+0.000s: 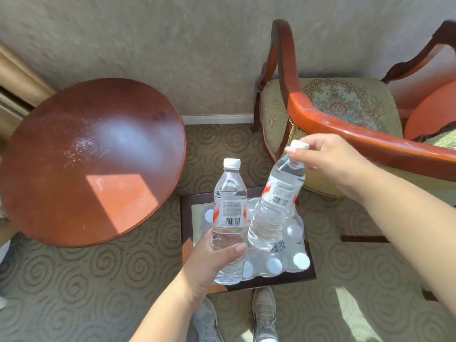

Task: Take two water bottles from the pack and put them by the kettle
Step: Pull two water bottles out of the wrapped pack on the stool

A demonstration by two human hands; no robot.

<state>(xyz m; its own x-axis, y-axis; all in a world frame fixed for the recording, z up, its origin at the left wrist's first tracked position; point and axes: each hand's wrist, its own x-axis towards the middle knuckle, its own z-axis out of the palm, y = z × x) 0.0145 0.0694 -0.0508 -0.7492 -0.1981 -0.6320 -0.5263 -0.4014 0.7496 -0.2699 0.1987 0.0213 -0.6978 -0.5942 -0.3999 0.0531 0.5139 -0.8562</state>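
My left hand [209,265] grips the lower body of a clear water bottle [230,208] with a white cap and a red-and-white label, held upright. My right hand [330,159] pinches the neck of a second water bottle [276,206], which hangs tilted with its base over the pack. The plastic-wrapped pack of bottles [286,260] lies below both on a small dark-framed square stand [185,218], several white caps showing through the wrap. No kettle is in view.
A round reddish wooden table [91,159] stands to the left. A wooden armchair [320,112] with a floral seat is to the right, its arm rail just behind my right hand. Patterned carpet and my grey shoes [264,314] are below.
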